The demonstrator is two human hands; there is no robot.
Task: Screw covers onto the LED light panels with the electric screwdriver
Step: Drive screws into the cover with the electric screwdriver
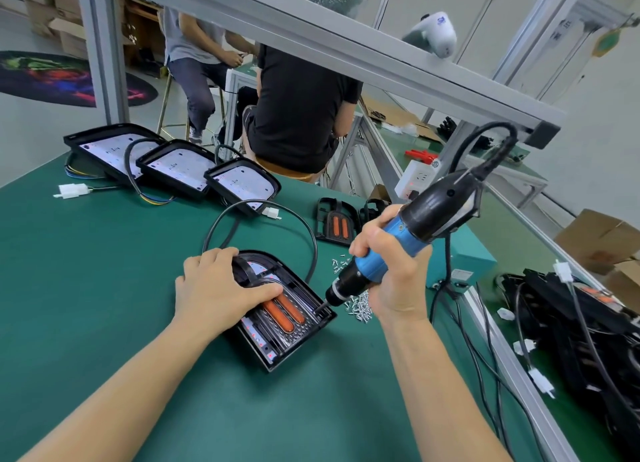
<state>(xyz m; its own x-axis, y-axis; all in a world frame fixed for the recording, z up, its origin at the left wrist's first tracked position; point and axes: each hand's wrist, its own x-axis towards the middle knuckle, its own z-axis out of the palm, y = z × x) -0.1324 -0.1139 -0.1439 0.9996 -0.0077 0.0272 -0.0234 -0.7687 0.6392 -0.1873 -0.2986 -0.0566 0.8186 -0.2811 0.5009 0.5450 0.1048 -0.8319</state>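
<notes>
Panel (pixel 277 323) with cover (pixel 294 309) lies mid-desk (pixel 104 271), left hand (pixel 214 288) flat on it, fingers spread. Right hand (pixel 388 271), fingers wrapped round screwdriver (pixel 398 243), tip at cover's right edge. Loose screws (pixel 358 307) just beside; three open panels (pixel 173 165) behind, cable (pixel 277 212) arcing around.

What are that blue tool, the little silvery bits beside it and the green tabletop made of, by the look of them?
Electric screwdriver: seemingly glossy blue and matte black plastic, judging by its smooth moulded shape; the tip looks like dark metal. Screws: metal, probably plated steel, since they glint silver. Green table surface: likely a matte rubber or vinyl mat, uniform and without shine, though the picture leaves that open.
</notes>
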